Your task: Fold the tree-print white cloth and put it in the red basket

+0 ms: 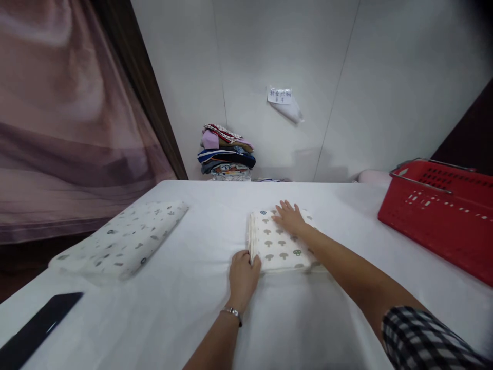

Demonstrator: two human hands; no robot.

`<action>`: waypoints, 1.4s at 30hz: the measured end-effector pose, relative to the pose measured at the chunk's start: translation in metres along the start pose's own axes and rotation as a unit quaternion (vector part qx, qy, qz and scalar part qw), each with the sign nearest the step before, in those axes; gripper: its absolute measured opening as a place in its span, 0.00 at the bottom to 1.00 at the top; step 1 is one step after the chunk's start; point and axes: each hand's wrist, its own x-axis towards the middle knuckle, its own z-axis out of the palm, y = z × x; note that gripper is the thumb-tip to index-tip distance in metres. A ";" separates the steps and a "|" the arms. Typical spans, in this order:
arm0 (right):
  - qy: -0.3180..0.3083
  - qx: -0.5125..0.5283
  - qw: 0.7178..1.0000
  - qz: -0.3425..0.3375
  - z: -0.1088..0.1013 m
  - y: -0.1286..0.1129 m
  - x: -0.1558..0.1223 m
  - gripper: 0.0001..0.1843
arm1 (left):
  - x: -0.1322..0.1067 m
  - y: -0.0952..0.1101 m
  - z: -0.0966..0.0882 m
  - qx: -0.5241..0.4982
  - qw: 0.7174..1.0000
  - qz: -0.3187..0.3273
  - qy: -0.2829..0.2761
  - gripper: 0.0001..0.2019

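A white cloth point(275, 249) printed with grey mushrooms lies folded into a flat rectangle on the white-covered table point(185, 318). At its near left corner, my left hand point(243, 277) pinches the layered edge, thumb on top. My right hand point(289, 218) rests flat on the far part of the cloth with its fingers spread. The cloth's right side is partly hidden under my right forearm. To the left lies another folded white cloth point(131, 234) with small grey and green prints, apart from both hands.
A red plastic basket point(435, 216) with a metal handle stands at the right. A dark flat object point(38, 326) lies at the near left. Beyond the far edge rises a stack of folded fabrics point(227, 154) against the wall. A pinkish curtain point(69, 128) hangs at the left.
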 end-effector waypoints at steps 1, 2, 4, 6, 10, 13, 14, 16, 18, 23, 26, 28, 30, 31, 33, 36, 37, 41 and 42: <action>-0.009 -0.008 1.000 0.022 0.004 0.009 0.000 0.36 | 0.000 0.000 0.000 0.001 1.000 0.000 -0.001 0.15; -0.016 -0.013 0.999 0.037 0.008 0.016 0.000 0.36 | 0.000 0.000 0.000 0.002 1.000 0.000 -0.002 0.15; -0.023 -0.014 0.999 0.046 0.014 0.023 0.003 0.35 | 0.000 0.000 0.001 0.003 1.000 0.001 -0.001 0.15; -0.028 -0.008 0.999 0.042 0.014 0.024 0.006 0.35 | 0.000 0.000 0.001 0.003 1.000 0.000 0.000 0.14; -0.020 -0.002 0.999 0.034 0.001 0.029 -0.001 0.35 | -0.001 -0.001 0.002 0.009 1.000 -0.003 0.000 0.14; 0.020 -0.022 0.998 0.047 0.003 0.042 -0.018 0.35 | -0.001 0.001 0.002 0.017 1.000 -0.005 0.006 0.13; 0.025 -0.026 0.998 0.056 0.006 0.047 -0.023 0.34 | -0.001 0.002 0.001 0.018 1.000 -0.006 0.007 0.13; 0.016 -0.021 0.997 0.072 0.013 0.055 -0.029 0.32 | -0.001 0.003 0.001 0.021 1.000 -0.005 0.008 0.13; -0.003 -0.004 0.997 0.081 0.014 0.059 -0.031 0.32 | -0.001 0.004 0.000 0.024 1.000 -0.004 0.005 0.13; -0.018 0.012 0.997 0.079 -0.006 0.044 -0.043 0.32 | -0.001 0.004 0.000 0.031 1.000 0.000 0.002 0.14; -0.003 0.003 1.000 0.022 -0.003 0.026 -0.068 0.33 | 0.000 0.004 0.000 0.037 0.999 0.004 -0.002 0.14; -0.019 0.005 1.000 -0.017 0.004 0.015 -0.085 0.34 | 0.000 0.004 -0.001 0.041 0.999 0.004 -0.004 0.14; -0.041 0.013 0.999 -0.032 0.010 0.008 -0.096 0.34 | 0.001 0.005 -0.001 0.042 0.999 0.000 -0.007 0.14; -0.051 0.016 0.998 -0.029 0.010 0.006 -0.099 0.34 | 0.001 0.005 -0.002 0.041 0.999 -0.001 -0.009 0.14; -0.051 0.015 0.998 -0.016 0.008 0.005 -0.103 0.35 | 0.001 0.005 -0.002 0.040 0.999 -0.001 -0.015 0.14; -0.023 0.008 1.000 -0.006 0.005 0.005 -0.111 0.36 | 0.002 0.004 -0.002 0.046 0.999 0.005 -0.020 0.15; -0.020 0.009 1.000 -0.008 0.005 0.005 -0.114 0.36 | 0.002 0.004 -0.002 0.050 0.999 0.008 -0.019 0.15; -0.050 0.040 0.998 -0.011 0.008 0.006 -0.122 0.36 | 0.002 0.004 -0.002 0.050 0.999 0.012 -0.013 0.15; -0.047 0.046 0.998 -0.005 0.008 0.009 -0.122 0.35 | 0.002 0.004 -0.002 0.049 0.999 0.011 -0.012 0.15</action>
